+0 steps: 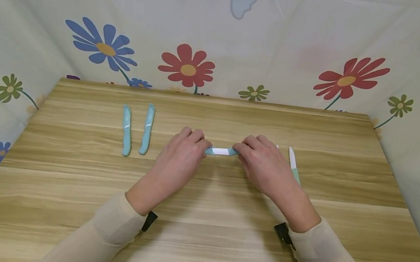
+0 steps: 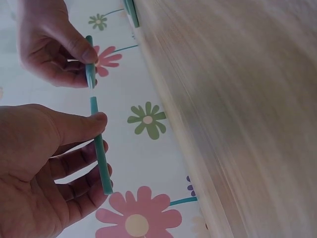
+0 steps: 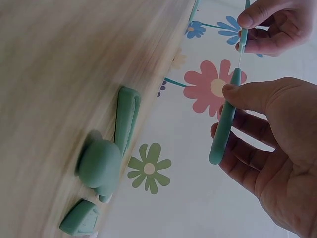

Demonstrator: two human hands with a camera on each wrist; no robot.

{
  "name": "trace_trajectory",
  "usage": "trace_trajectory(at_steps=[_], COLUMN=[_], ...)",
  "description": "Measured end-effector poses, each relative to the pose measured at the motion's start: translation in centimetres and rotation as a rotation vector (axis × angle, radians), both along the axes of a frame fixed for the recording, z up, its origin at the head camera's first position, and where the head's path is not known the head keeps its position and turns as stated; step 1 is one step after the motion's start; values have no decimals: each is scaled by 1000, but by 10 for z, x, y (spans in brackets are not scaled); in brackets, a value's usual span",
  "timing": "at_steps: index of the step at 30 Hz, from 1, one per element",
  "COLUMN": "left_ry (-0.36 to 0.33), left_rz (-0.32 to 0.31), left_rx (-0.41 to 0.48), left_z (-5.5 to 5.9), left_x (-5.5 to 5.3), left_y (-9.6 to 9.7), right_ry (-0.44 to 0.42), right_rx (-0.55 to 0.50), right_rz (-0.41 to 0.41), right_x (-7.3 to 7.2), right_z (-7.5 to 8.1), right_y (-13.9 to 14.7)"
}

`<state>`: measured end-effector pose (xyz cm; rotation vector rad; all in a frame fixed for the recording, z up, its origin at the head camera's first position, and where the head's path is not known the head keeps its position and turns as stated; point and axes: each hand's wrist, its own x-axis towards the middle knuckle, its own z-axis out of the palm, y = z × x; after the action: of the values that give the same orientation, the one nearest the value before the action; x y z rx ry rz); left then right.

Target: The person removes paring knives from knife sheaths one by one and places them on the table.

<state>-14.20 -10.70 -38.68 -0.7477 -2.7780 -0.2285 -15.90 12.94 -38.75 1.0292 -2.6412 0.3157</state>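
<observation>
Above the table, my right hand (image 1: 270,168) holds a small knife by its teal handle (image 3: 225,124), thumb against the fingers. The knife's white blade (image 1: 221,151) points left and bridges the gap to a teal sheath (image 2: 101,153). My left hand (image 1: 178,160) pinches that sheath between thumb and fingers. How far the blade reaches inside is hidden. A knife with a white blade (image 1: 292,158) and a green handle (image 1: 296,176) lies beside my right hand, which partly covers it. Another white tip (image 1: 277,146) shows just behind that hand.
Two sheathed teal knives (image 1: 126,131) (image 1: 147,130) lie side by side on the left of the wooden table (image 1: 197,239). In the right wrist view, several green pieces (image 3: 101,166) rest near the table edge. A flower-printed cloth (image 1: 286,38) surrounds the table's back and sides.
</observation>
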Motion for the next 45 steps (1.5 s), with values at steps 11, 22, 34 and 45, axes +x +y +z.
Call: trace_trajectory(at_steps=[11, 22, 34, 45], left_ry=[-11, -10, -19, -12], left_rz=[15, 20, 28, 26], left_rx=[-3, 5, 15, 19], left_z=[1, 0, 2, 2], left_x=[1, 2, 2, 1], left_y=[0, 0, 0, -2], right_ry=[-13, -3, 7, 8], right_rx=[2, -11, -9, -7], right_rz=[-12, -7, -15, -29], right_x=[0, 1, 0, -1], right_z=[0, -1, 0, 0], right_y=[1, 3, 4, 5])
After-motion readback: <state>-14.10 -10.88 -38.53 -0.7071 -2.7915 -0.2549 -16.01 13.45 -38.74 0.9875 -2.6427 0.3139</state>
